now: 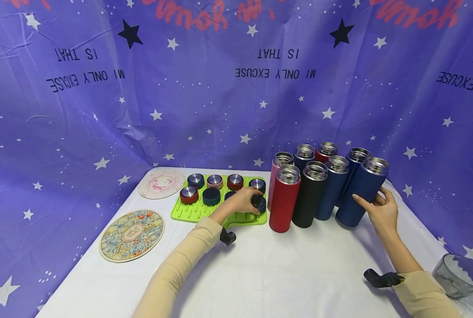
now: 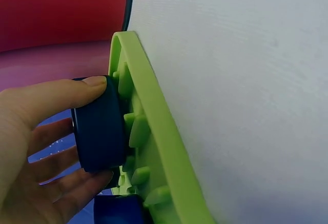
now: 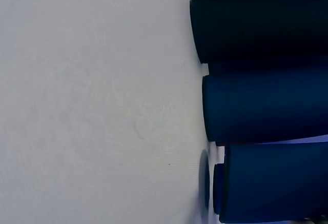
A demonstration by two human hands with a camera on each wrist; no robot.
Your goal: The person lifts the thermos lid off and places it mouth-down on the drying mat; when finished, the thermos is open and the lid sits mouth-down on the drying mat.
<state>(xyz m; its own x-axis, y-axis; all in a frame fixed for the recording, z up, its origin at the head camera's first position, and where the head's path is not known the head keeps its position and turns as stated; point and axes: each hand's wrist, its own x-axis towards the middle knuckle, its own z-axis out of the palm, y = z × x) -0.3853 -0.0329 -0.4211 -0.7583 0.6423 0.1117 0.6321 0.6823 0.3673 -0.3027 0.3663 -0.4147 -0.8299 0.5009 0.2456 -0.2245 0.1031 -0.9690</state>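
At the right front corner of a lime-green ribbed mat (image 1: 190,214), my left hand (image 1: 242,202) pinches a dark blue bottle lid (image 2: 100,126), thumb on one side and fingers on the other. The lid stands at the mat's ribs; another blue lid (image 2: 119,208) is close by. My right hand (image 1: 383,214) grips a lidless dark blue thermos bottle (image 1: 355,194) at the right end of the bottle group. This bottle leans to the right, and its base (image 3: 223,188) appears slightly off the table in the right wrist view, where the hand is barely visible.
Several lidless bottles stand upright together, among them a red one (image 1: 284,203), a black one (image 1: 309,196) and a pink one (image 1: 274,176). More lids, like a red one (image 1: 189,195), sit on the mat. Two round coasters (image 1: 133,236) lie left; a glass (image 1: 460,276) stands right.
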